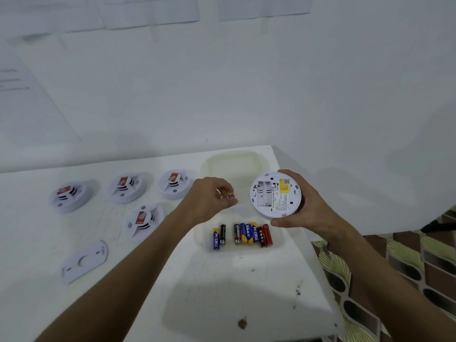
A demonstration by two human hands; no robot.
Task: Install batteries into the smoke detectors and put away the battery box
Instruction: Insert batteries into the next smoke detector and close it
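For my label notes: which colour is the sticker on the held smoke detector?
Yellow: the sticker, clearest in the head view.

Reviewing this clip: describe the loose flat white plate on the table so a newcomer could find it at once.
Start at the white table and its four smoke detectors left of the hands. The mounting plate lies nearest the camera, below them. Unlike the domed, red-tagged detectors, it is flat and has a round central hole.

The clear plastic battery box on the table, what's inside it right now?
The clear plastic battery box holds loose AA batteries, two apart at left. The left hand covers its far part.
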